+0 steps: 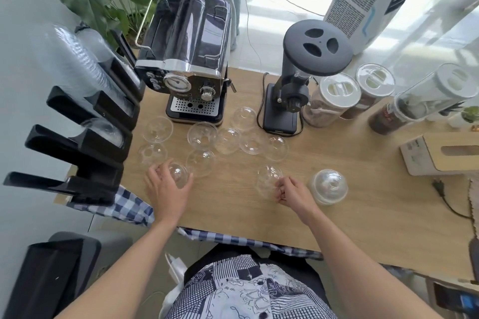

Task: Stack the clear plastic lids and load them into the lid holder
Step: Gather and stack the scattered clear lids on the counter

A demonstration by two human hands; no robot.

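Observation:
Several clear dome lids [202, 136] lie scattered on the wooden table [363, 210] in front of the coffee machine. My left hand [167, 189] grips one dome lid [178, 173] near the table's left side. My right hand [290, 190] pinches the edge of another clear lid [267, 180]. Just right of that hand stands a small stack of lids [328, 186]. The black lid holder [85, 137] stands tilted at the left edge, with stacks of clear lids [77, 65] in its upper slots.
A black espresso machine [185, 59] and a black grinder [298, 80] stand at the back. Clear storage jars [334, 98] sit at the back right, a tissue box [440, 154] at the right. A checked cloth [129, 204] hangs over the near left edge.

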